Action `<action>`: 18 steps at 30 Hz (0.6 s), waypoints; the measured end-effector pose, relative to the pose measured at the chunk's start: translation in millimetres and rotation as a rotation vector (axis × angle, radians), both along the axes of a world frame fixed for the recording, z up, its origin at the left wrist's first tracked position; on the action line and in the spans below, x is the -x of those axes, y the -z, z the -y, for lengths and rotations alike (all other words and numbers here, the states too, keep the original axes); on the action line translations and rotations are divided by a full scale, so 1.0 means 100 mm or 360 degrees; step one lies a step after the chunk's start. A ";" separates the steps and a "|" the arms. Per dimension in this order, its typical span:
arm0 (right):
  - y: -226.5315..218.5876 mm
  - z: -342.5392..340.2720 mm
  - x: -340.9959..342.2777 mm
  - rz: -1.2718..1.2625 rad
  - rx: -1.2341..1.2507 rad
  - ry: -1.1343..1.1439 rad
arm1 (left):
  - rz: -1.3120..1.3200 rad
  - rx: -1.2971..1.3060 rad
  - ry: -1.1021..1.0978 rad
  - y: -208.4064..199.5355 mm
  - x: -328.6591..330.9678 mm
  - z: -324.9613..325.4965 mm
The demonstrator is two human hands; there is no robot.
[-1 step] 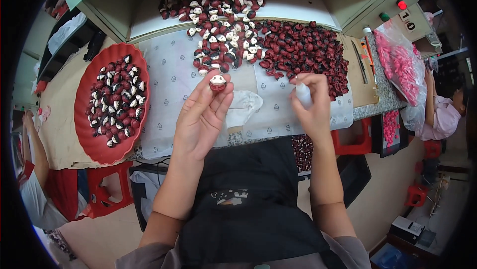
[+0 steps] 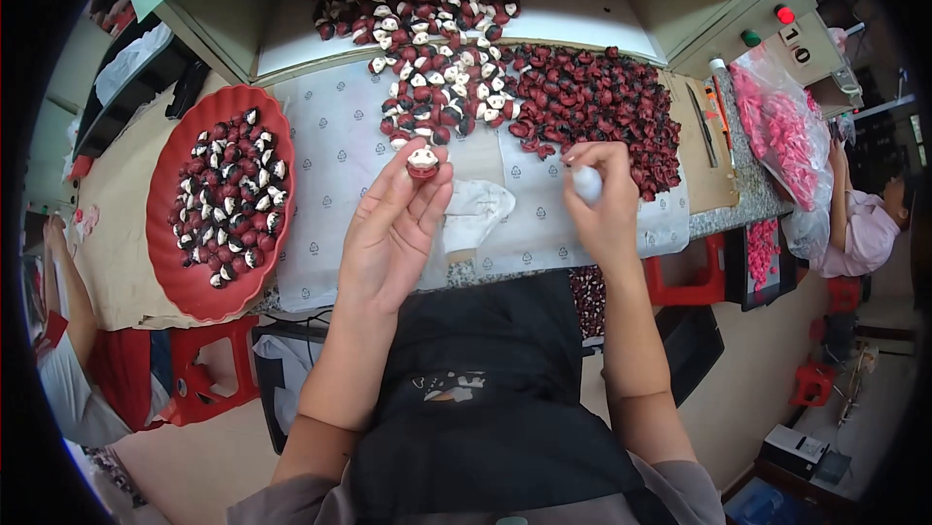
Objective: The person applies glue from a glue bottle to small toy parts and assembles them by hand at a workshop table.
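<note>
Between the thumb and fingers of my left hand [image 2: 388,234] is a small doll head [image 2: 423,163], dark red with a cream face turned up. My right hand [image 2: 612,205] is wrapped round a small white squeeze bottle [image 2: 586,182], held apart from the doll head. Beyond my left hand lies a pile of red-and-cream doll heads [image 2: 442,74], some reaching back into the open booth. Right of it spreads a heap of dark red hollow pieces [image 2: 592,98]. A white cloth [image 2: 478,213] lies on the paper between my hands.
At left a red scalloped tray [image 2: 165,234] holds many similar heads. A tweezer-like metal tool [image 2: 701,125] and an orange pen-like stick [image 2: 719,108] lie at right, near a clear bag of pink pieces [image 2: 777,132]. Red stools [image 2: 218,370] stand below. Other people sit on both sides.
My right hand has shifted slightly left and tilted the bottle, so its nozzle shows less. The left hand still pinches the doll head, moved only a little left.
</note>
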State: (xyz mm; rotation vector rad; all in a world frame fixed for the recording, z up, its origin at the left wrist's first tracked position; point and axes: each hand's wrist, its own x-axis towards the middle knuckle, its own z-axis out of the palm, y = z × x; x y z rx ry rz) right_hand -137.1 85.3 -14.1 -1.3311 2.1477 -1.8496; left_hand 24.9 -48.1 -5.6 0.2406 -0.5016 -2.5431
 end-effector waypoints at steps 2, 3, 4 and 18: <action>-0.02 0.11 0.00 -0.0358 -0.0503 0.0239 | 0.0071 -0.0013 -0.0069 0.02 -0.02 0.03; -0.03 0.14 0.00 -0.0366 -0.0499 0.0230 | 0.0075 -0.0020 -0.0070 0.03 -0.03 0.04; -0.04 0.16 0.00 -0.0497 -0.0553 0.0260 | 0.0080 -0.0030 -0.0067 0.04 -0.04 0.05; -0.24 0.07 -0.75 0.0106 -0.0074 -0.0228 | 0.0110 -0.0026 0.0002 -0.16 0.44 -0.33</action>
